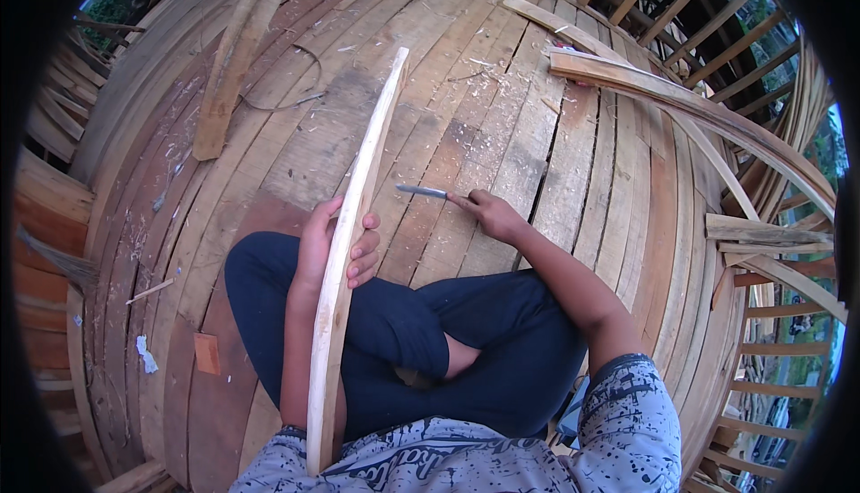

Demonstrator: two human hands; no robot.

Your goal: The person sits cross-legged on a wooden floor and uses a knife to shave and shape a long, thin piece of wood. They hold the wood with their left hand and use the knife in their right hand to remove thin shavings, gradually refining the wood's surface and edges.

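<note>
A long pale strip of wood (352,224) stands slanting up in front of me, its lower end against my shirt and its tip pointing away. My left hand (358,247) is wrapped round it near the middle, fingers curled over the right side. In my right hand (492,215) is a knife (423,191), its blade pointing left toward the strip but apart from it. The index finger lies along the knife's handle, most of which the hand hides. My crossed legs in dark trousers (385,332) are under both arms.
Wood shavings (488,108) litter the plank floor (430,251). A plank (224,90) lies at the far left, and curved timbers (681,94) lie at the right. Wooden slats (779,350) line the right edge. A small brown wood piece (207,353) lies left of my knee.
</note>
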